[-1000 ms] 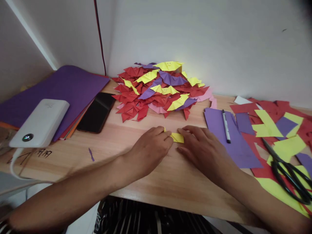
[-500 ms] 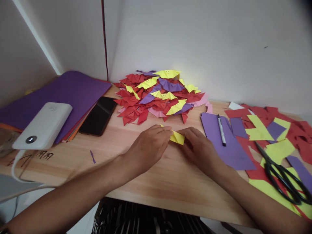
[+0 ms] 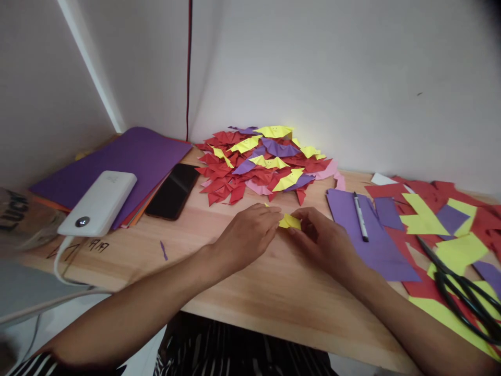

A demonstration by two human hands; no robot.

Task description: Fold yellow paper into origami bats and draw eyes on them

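A small piece of folded yellow paper [image 3: 290,221] is held between my two hands above the front half of the wooden table. My left hand [image 3: 250,230] is closed on its left part, and the fingers cover much of it. On the right end, the thumb and fingers of my right hand [image 3: 323,237] pinch the paper. Just beyond my hands lies a heap of folded paper shapes [image 3: 258,167] in red, yellow, purple and pink. Some of the yellow ones carry small drawn faces.
Right of my hands, a marker [image 3: 360,216] rests on purple paper [image 3: 383,256]. Black-handled scissors [image 3: 457,287] lie on coloured scraps [image 3: 425,214]. To the left are a phone [image 3: 173,191], a white power bank [image 3: 99,203] with a cable, and purple sheets [image 3: 144,151]. A wall stands behind.
The camera view has shifted, so the table contents appear further right and slightly lower. The yellow paper's visible part has tilted between my fingers, and both hands keep hold of it.
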